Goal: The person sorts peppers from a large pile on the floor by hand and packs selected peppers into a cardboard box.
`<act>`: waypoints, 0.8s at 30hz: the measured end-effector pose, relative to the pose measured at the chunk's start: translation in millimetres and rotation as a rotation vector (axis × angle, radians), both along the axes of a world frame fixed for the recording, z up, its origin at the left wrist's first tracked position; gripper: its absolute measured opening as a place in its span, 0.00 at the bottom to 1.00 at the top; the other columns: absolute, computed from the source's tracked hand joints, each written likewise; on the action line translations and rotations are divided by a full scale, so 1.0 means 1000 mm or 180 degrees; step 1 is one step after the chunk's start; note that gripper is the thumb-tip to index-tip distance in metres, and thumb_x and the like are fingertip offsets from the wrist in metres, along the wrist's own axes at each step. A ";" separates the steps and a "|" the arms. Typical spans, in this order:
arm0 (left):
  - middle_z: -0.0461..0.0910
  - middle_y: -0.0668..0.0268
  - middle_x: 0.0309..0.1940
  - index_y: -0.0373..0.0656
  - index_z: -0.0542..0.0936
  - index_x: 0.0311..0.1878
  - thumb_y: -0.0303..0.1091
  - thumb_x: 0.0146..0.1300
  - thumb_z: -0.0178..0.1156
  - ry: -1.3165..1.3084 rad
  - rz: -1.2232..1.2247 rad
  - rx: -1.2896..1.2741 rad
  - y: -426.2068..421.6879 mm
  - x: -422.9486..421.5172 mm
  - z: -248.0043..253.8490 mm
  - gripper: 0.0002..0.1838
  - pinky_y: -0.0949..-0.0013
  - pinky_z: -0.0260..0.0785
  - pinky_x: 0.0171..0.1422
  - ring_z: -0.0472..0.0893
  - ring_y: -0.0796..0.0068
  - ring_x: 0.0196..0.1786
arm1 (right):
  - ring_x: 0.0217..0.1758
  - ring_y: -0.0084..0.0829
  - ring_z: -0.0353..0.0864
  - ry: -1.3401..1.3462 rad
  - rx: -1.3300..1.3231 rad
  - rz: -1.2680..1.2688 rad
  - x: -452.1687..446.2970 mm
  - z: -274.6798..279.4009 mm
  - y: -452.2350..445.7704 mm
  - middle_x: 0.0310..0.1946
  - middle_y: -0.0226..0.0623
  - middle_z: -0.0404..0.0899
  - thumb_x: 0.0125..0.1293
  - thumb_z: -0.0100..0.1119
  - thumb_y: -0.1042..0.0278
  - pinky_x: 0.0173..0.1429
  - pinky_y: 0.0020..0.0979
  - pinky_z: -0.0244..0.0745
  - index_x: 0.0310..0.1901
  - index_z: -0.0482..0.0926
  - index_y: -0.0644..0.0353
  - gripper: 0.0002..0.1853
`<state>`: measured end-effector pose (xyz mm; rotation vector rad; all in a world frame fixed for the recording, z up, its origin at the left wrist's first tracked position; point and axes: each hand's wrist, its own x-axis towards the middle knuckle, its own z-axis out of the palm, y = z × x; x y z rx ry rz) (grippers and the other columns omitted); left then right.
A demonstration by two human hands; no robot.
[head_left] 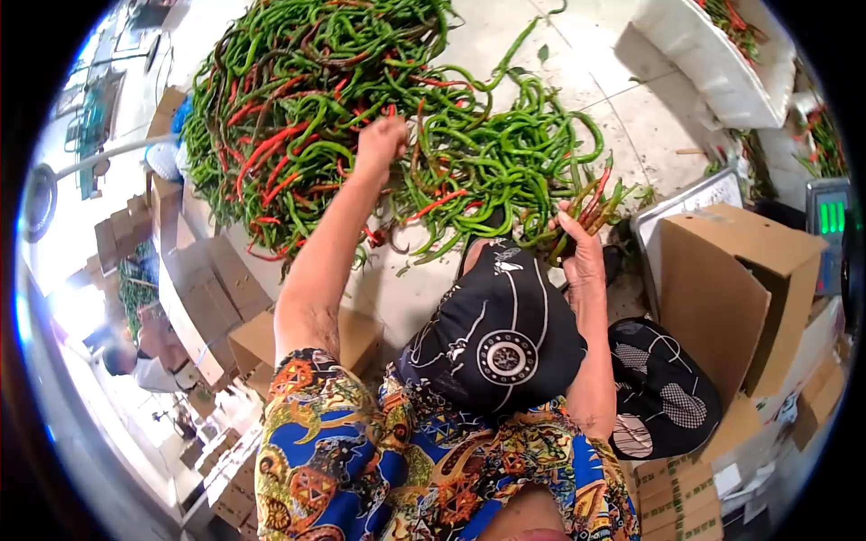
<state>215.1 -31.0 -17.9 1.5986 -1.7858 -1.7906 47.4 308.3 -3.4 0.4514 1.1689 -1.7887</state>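
A large heap of long green and red chili peppers lies on the tiled floor, and a lower spread of mostly green chili peppers adjoins it on the right. My left hand reaches to where the two meet. Its fingers are closed; a bit of red shows by the fingertips, but whatever they grip is hidden. Near my right knee, my right hand is wrapped around a small bunch of red and dark chili peppers, their tips pointing up and away from me.
On the right stand an open cardboard box, a metal-edged platform and a lit green display. A white foam box with peppers is at upper right. Cardboard boxes and another person are to the left.
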 end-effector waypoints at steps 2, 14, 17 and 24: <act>0.81 0.67 0.30 0.36 0.82 0.44 0.38 0.59 0.63 -0.0466 -0.0033 -0.0613 0.034 0.030 -0.027 0.15 0.73 0.70 0.39 0.77 0.78 0.32 | 0.37 0.30 0.82 -0.0035 0.0014 0.0191 0.002 0.002 -0.004 0.36 0.35 0.81 0.56 0.67 0.78 0.45 0.29 0.77 0.46 0.78 0.67 0.16; 0.84 0.66 0.28 0.37 0.83 0.39 0.32 0.58 0.62 -0.0224 -0.0040 -0.0608 0.080 -0.013 -0.040 0.10 0.73 0.71 0.37 0.80 0.78 0.30 | 0.38 0.30 0.82 0.0032 0.0306 0.0405 0.011 -0.001 -0.016 0.36 0.36 0.81 0.56 0.68 0.77 0.47 0.29 0.74 0.46 0.77 0.67 0.15; 0.82 0.63 0.40 0.37 0.78 0.49 0.32 0.68 0.57 0.1216 0.0805 0.1206 0.075 -0.013 -0.010 0.11 0.75 0.74 0.43 0.80 0.78 0.36 | 0.38 0.30 0.82 0.0040 0.0340 0.0408 0.012 -0.003 -0.020 0.35 0.35 0.81 0.56 0.67 0.76 0.47 0.30 0.74 0.45 0.77 0.67 0.15; 0.81 0.61 0.41 0.36 0.75 0.55 0.32 0.70 0.53 0.1853 0.0771 0.1974 0.081 -0.006 0.002 0.14 0.73 0.73 0.45 0.77 0.77 0.39 | 0.38 0.31 0.81 0.0172 0.0233 0.0389 0.005 0.013 -0.026 0.35 0.36 0.81 0.57 0.66 0.77 0.48 0.29 0.74 0.45 0.77 0.66 0.14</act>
